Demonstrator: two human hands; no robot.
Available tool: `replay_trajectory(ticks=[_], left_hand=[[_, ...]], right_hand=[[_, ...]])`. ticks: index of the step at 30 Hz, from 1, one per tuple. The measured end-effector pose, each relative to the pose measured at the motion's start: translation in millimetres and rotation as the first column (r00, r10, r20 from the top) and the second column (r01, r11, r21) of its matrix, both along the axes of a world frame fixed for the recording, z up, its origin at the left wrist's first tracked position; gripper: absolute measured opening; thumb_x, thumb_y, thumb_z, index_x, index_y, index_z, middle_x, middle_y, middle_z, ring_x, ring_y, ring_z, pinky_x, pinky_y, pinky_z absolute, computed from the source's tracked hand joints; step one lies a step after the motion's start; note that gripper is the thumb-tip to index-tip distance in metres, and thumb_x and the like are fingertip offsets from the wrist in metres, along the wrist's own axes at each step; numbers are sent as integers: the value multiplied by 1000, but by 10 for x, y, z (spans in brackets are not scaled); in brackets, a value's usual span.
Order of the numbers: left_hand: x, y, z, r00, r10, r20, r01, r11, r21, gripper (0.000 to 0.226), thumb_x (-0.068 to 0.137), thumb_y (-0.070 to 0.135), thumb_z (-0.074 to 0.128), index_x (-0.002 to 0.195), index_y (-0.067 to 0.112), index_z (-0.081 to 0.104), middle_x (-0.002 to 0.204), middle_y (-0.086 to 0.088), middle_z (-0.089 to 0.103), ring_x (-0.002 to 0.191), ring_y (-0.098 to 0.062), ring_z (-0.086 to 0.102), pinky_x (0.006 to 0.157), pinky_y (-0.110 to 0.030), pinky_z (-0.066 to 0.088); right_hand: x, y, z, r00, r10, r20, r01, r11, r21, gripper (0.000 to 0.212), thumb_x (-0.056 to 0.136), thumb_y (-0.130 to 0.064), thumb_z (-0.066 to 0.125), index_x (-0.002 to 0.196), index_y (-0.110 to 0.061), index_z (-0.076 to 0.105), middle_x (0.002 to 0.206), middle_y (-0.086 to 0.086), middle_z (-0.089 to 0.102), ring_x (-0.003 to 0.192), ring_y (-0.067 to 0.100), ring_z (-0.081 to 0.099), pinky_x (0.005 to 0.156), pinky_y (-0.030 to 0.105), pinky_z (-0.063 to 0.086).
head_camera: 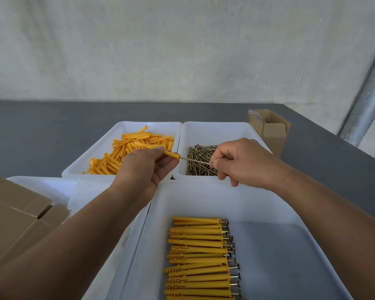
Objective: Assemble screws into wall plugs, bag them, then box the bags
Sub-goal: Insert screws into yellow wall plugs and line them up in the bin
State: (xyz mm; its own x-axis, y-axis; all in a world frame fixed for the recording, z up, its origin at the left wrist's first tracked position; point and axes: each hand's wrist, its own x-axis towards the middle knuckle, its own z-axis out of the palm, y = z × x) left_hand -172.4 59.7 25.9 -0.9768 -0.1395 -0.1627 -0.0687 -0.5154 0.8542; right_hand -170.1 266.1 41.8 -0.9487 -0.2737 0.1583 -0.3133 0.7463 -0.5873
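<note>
Grey worktop (41, 126) under a pale, mottled wall. Above its middle, left hand (148, 164) curled round a yellow wall plug (171, 153), collar end poking out to the right. Right hand (240, 161) pinching a screw (195, 160) near its head between thumb and forefinger, tip at the plug's mouth; hard to tell how far in.

Probably best to keep the shank dead in line with the bore and push straight, adding a small twist only if it binds. Grip close behind the collar so the soft plastic does not bow. Leave the head standing a little proud, judging by the finished pieces.

Below the hands, tray of loose plugs (126, 126) on the left, touching the tray of screws (214, 126) on the right. Nearer, a larger tray (204, 195) with assembled plugs (199, 256) laid in a neat row, heads all to the right; lay this one down the same way. Far right, a small open carton (271, 131); at the left edge, flattened cardboard (15, 213).
</note>
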Motion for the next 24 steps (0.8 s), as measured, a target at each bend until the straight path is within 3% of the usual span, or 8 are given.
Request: replay_trajectory(ticks=[11, 18, 24], left_hand=[[51, 64, 1, 994, -96, -60, 93, 994, -51, 13, 95, 4, 57, 104, -5, 57, 79, -15, 68, 69, -21, 72, 62, -31, 59], [82, 86, -19, 988, -149, -48, 141, 979, -144, 7, 92, 7, 62, 89, 1, 58, 62, -5, 68, 61, -16, 69, 59, -29, 59], [113, 113, -23, 975, -212, -63, 197, 962, -189, 7, 91, 6, 62, 89, 1, 57, 67, -8, 70, 67, -18, 71, 62, -30, 59]], right_hand=[[30, -30, 23, 996, 31, 81, -27, 998, -52, 14, 96, -26, 57, 86, -29, 67, 71, -10, 72, 54, 5, 66, 54, 23, 48], [39, -36, 22, 990, 62, 126, -50, 994, -98, 13, 96, -23, 58, 87, -24, 67, 72, -6, 73, 56, 7, 67, 52, 19, 48], [50, -38, 35, 984, 93, 150, -77, 991, -114, 10, 97, -20, 56, 95, -24, 64, 76, -4, 74, 58, 8, 68, 52, 19, 49]])
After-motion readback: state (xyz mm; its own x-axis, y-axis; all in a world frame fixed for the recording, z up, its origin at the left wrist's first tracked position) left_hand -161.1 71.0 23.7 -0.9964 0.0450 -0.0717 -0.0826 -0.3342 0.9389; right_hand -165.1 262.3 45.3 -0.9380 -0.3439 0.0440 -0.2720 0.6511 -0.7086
